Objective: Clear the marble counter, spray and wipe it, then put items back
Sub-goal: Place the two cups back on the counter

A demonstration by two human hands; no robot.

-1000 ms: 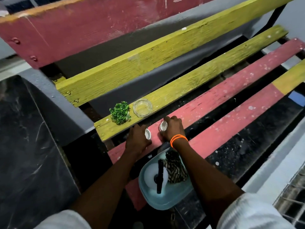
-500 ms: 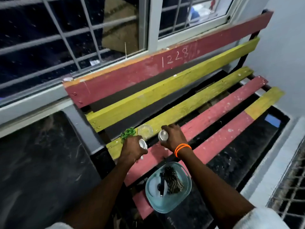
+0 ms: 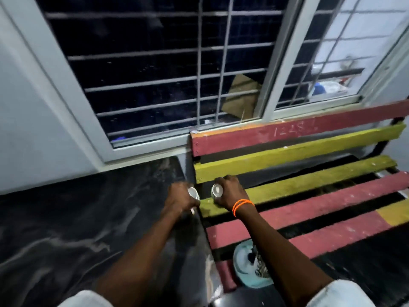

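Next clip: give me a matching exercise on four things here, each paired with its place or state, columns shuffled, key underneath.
Things:
1. small white cup
2. small white cup with the open rim facing the camera
3. pair of orange bands
4. light blue plastic tray

Places or states:
A. round the right wrist
B. gripped in the left hand
C. on the bench's front slats, partly behind the right forearm
D. gripped in the right hand

Pairs: 1-B, 2-D, 3-A, 4-C

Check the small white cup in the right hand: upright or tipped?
Tipped. The white cup lies sideways in the right hand, its open mouth facing the camera. Whether anything is inside, the blur hides.
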